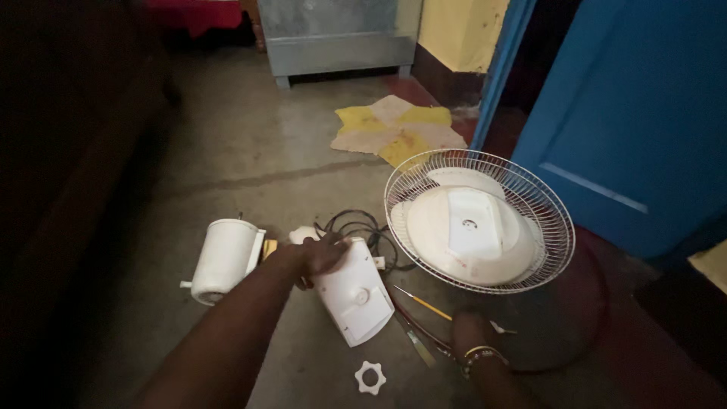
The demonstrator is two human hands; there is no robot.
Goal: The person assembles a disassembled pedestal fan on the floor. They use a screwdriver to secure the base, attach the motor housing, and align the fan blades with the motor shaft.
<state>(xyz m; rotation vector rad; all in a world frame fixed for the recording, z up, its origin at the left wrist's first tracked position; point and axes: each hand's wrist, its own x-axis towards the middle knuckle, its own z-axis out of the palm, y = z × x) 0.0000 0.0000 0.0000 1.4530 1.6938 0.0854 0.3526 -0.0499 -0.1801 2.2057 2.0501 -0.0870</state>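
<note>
- On the floor, the left hand (322,256) grips the white fan part (354,291).
- Right hand (471,329) rests, maybe shut; I cannot tell.
- That part could slip and crack.

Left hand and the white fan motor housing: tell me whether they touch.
Touching. The head view shows the left hand resting on the top end of the white fan motor housing, its fingers lying over the edge with no gap.

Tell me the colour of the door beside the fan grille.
Blue door, clearest in the head view.
</note>
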